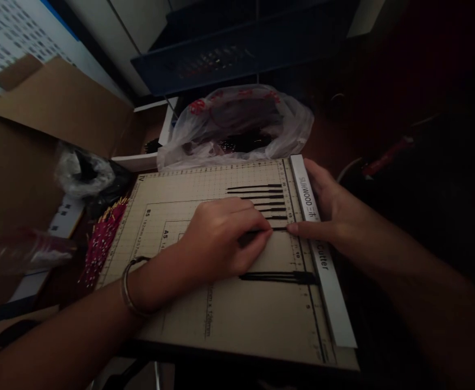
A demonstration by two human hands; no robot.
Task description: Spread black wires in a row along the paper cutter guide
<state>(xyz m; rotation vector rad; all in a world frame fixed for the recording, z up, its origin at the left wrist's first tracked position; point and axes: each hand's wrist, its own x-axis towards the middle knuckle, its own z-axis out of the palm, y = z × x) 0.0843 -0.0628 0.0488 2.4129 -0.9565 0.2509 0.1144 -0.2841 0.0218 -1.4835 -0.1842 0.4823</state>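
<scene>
Beige board point(257, 319), bare between lower black strips point(298, 278) and near edge point(241, 350).

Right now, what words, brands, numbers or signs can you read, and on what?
"SUNWOOD 三木": white bar
"Cutter": same bar
"B5 182mm": cream board
"A5": board, rest covered
"x 128mm": board
"10": board's edge scale
Unreadable: red print on plastic bag, blue panel marks, other small print.

Strips point(276, 209) on the cutting board point(257, 319), bag point(298, 116) behind, box point(62, 103) leftward.
</scene>
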